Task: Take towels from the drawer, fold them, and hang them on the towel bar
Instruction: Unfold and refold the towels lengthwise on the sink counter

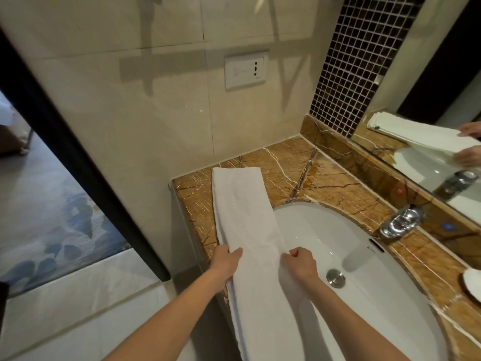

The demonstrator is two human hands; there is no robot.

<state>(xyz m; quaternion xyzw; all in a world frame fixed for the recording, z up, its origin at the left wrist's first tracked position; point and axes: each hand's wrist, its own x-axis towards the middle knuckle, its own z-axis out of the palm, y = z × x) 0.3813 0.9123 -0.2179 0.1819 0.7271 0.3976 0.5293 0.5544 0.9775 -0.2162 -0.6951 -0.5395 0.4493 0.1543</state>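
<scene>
Both hands have hold of the towel. The left hand clasps its left edge, thumb laid across the top of the cloth. The right hand has its fingers curled in tight and pinches the right edge. The two hands sit level with each other, about halfway along the strip, and both bare forearms reach in from the bottom of the view.

That towel is white and folded into one long narrow band. It runs along the left rim of the basin. Its far end lies flat on the brown marble counter beyond the basin, close to the wall. Its near end passes out of view along the basin's front-left edge. The right side of the band overhangs the bowl a little.

Inside the basin sits a round metal drain plug, just right of the right hand. A chrome tap stands on the basin's right side, and behind it the mirror reflects the towel and both hands. A white wall socket is set in the tiles well above the basin's far end. A dark door frame stands left of the basin.
</scene>
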